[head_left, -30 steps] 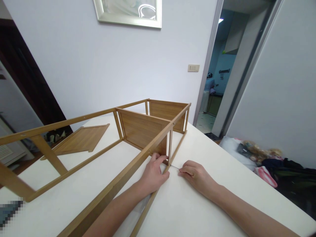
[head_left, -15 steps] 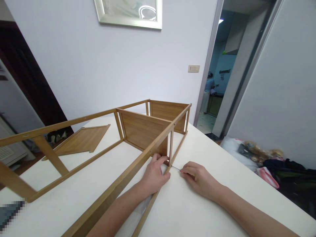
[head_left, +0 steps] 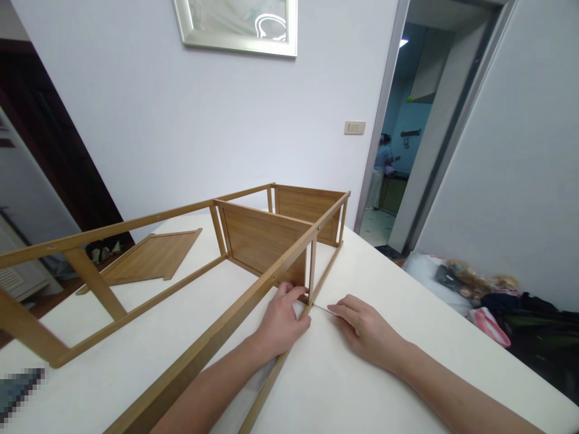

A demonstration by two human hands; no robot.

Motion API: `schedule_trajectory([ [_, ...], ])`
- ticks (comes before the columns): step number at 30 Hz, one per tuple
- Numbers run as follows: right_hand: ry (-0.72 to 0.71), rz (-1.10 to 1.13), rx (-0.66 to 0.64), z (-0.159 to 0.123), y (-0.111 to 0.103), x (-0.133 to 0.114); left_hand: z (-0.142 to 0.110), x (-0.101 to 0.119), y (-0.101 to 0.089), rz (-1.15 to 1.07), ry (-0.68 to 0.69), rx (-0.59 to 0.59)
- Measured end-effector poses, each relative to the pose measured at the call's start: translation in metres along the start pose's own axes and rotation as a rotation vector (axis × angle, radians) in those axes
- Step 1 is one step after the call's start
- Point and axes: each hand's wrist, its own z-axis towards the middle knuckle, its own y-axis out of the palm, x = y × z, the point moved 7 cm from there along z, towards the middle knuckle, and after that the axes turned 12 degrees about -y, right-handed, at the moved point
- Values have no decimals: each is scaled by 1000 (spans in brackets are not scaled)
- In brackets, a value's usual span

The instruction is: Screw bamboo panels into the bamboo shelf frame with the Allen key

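Observation:
A wooden shelf frame (head_left: 205,334) lies on its side across the white table, with two slatless panels fitted between its long rails. My left hand (head_left: 281,322) is closed round the lower near rail, close to the corner of the middle shelf panel (head_left: 262,241); its fingertips touch the panel's edge. Just right of that joint, my right hand (head_left: 362,325) pinches a thin metal hex key (head_left: 322,309). The key's far tip meets the outer side of the rail. Its other end is hidden by my fingers.
A loose wooden panel (head_left: 156,256) lies on the white table (head_left: 362,392) beyond the frame. A pixelated dark object (head_left: 18,389) is at the lower left. Clothes and bags (head_left: 511,301) are heaped beyond the right edge. A person (head_left: 383,163) stands through the doorway.
My right hand's fingers have shifted slightly around the hex key, whose tip stays at the joint. My left hand keeps its hold on the frame. The person in the doorway has come further into view.

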Motion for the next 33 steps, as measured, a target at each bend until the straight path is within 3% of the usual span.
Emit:
schedule_trajectory([
  [10,131,-13,8,1,-2,5,1,-1,2,-8,1,-1],
  [20,400,202,3,3,11,28,0,0,0,-12,0,-3],
  [29,504,269,-39,1,22,42,0,-2,1,-18,6,0],
  [33,514,193,-87,4,23,42,0,-2,1,-12,0,-2],
])
